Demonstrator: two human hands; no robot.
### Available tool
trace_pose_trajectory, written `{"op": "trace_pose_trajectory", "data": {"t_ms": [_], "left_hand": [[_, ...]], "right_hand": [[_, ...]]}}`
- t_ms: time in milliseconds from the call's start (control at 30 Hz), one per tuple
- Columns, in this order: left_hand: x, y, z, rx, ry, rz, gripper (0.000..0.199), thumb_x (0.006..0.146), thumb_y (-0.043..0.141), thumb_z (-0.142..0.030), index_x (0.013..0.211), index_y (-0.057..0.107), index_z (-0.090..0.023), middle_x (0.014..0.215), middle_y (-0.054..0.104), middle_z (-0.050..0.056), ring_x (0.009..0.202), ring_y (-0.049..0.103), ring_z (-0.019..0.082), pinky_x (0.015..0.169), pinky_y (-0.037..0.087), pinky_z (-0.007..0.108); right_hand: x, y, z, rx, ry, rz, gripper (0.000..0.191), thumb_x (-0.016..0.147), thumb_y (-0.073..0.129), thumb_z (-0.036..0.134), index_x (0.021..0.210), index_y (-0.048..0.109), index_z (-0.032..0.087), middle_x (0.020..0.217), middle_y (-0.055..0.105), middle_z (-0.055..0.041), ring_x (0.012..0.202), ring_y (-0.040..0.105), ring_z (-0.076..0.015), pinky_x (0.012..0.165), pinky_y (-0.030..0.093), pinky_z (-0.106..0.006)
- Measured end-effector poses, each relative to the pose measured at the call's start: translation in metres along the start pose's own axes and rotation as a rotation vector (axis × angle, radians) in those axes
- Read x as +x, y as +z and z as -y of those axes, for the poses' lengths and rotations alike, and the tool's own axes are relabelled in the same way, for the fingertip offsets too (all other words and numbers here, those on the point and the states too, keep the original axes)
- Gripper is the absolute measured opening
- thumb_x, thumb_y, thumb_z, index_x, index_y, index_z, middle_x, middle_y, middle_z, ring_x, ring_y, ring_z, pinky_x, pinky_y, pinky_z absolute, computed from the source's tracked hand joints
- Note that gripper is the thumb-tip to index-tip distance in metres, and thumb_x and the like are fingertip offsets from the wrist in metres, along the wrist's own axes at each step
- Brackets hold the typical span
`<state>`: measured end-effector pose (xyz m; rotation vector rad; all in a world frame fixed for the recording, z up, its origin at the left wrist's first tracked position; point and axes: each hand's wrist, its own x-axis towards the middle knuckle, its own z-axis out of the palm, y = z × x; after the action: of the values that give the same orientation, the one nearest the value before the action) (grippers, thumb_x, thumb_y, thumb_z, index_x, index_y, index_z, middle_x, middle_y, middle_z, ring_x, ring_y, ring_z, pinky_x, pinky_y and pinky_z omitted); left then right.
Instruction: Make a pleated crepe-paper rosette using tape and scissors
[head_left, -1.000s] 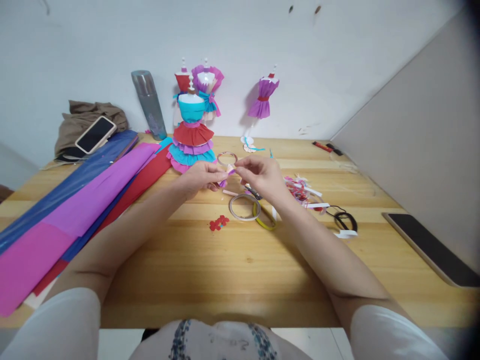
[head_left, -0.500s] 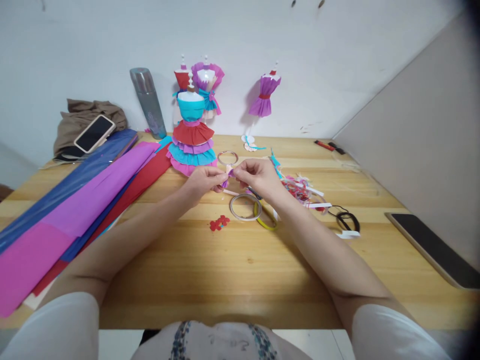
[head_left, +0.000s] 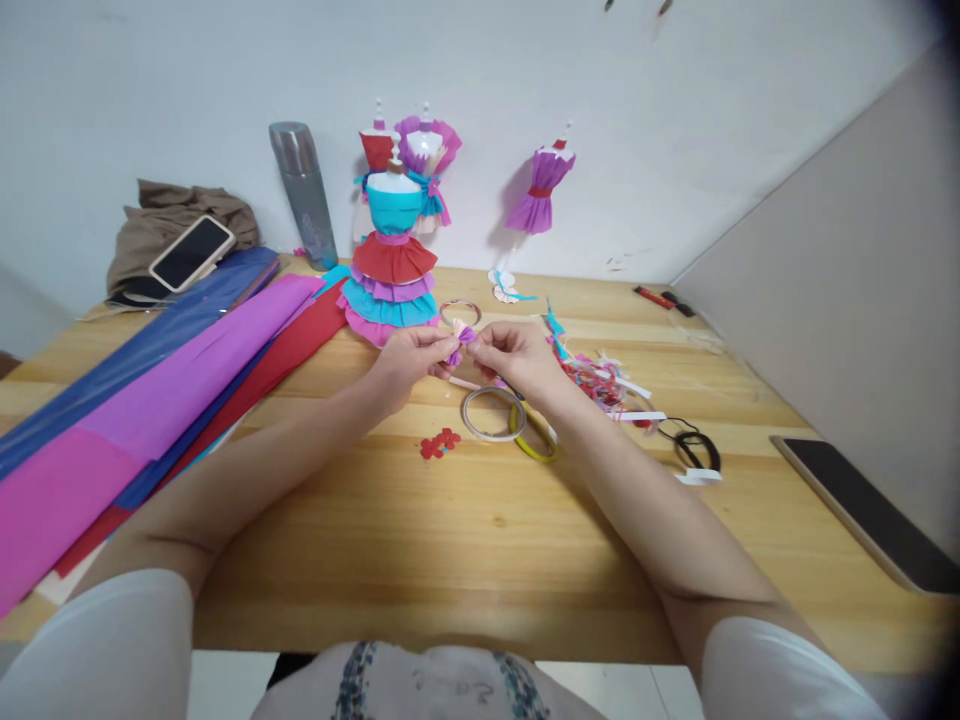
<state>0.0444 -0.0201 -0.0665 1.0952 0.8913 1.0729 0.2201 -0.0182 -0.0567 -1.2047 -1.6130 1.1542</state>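
Note:
Between my two hands is a small gathered paper piece (head_left: 458,340), purple with a pale cream part. My left hand (head_left: 411,362) is closed, its thumb and fingers pinching the piece from the left. My right hand (head_left: 514,357) pinches its right edge, the fingers curled. Just behind my left hand stands a mannequin (head_left: 394,255) in a tiered blue, red, purple and pink paper dress. Below my hands lie red paper flower shapes (head_left: 439,444), a silver tape ring (head_left: 493,414) and a yellow ring (head_left: 536,440). A dark tool under my right hand is mostly hidden.
Long folded paper sheets (head_left: 187,375) cover the left side, with a phone (head_left: 193,254) and a bottle (head_left: 306,195) behind. More dressed mannequins (head_left: 543,190) stand by the wall. Paper scraps (head_left: 596,380), a black cord loop (head_left: 697,450) and a tablet (head_left: 862,510) lie right.
The purple and cream piece is spread wider between my fingertips and shows more. My hands stay nearly in place; the view has shifted slightly.

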Motion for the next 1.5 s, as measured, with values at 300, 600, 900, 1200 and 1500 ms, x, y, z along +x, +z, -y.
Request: {"op": "trace_pose_trajectory", "data": {"t_ms": [300, 600, 900, 1200, 1500], "left_hand": [[-0.002, 0.003, 0.000, -0.113, -0.055, -0.042, 0.024, 0.092, 0.070, -0.012, 0.068, 0.071, -0.009, 0.065, 0.066, 0.003, 0.057, 0.058, 0.008, 0.056, 0.049, 0.020], [-0.009, 0.004, 0.000, -0.186, -0.065, -0.013, 0.026, 0.101, 0.063, -0.021, 0.079, 0.072, -0.010, 0.075, 0.068, 0.005, 0.060, 0.061, 0.009, 0.058, 0.050, 0.020], [-0.009, -0.001, -0.006, -0.044, 0.041, 0.046, 0.026, 0.094, 0.071, -0.017, 0.069, 0.070, -0.009, 0.065, 0.065, 0.004, 0.054, 0.058, 0.008, 0.054, 0.048, 0.019], [-0.008, -0.008, -0.013, 0.032, 0.173, 0.114, 0.031, 0.076, 0.089, -0.036, 0.073, 0.073, -0.011, 0.066, 0.067, 0.003, 0.057, 0.061, 0.009, 0.053, 0.048, 0.018], [-0.010, -0.005, -0.016, 0.101, 0.236, 0.141, 0.042, 0.068, 0.091, -0.050, 0.071, 0.073, -0.013, 0.065, 0.065, 0.001, 0.056, 0.059, 0.009, 0.052, 0.049, 0.019]], "right_hand": [[-0.004, 0.004, 0.002, -0.130, -0.086, 0.011, 0.048, 0.076, 0.076, 0.062, 0.060, 0.057, 0.021, 0.048, 0.055, 0.0016, 0.047, 0.047, -0.0118, 0.048, 0.034, -0.027], [-0.013, 0.016, -0.007, -0.696, -0.585, -0.193, 0.010, 0.085, 0.069, 0.028, 0.081, 0.062, 0.022, 0.078, 0.065, -0.0051, 0.067, 0.055, -0.0187, 0.063, 0.035, -0.033], [-0.015, 0.004, 0.015, -0.550, -0.479, -0.079, 0.018, 0.086, 0.069, 0.025, 0.070, 0.060, 0.023, 0.065, 0.060, -0.0007, 0.060, 0.049, -0.0159, 0.061, 0.035, -0.032], [-0.017, -0.007, 0.025, -0.536, -0.664, -0.185, 0.017, 0.091, 0.066, 0.031, 0.076, 0.065, 0.022, 0.069, 0.065, -0.0026, 0.060, 0.057, -0.0169, 0.060, 0.044, -0.032], [-0.013, -0.006, 0.013, -0.680, -0.911, -0.327, 0.008, 0.095, 0.066, 0.029, 0.099, 0.067, 0.022, 0.092, 0.071, -0.0060, 0.066, 0.064, -0.0163, 0.060, 0.049, -0.032]]}}
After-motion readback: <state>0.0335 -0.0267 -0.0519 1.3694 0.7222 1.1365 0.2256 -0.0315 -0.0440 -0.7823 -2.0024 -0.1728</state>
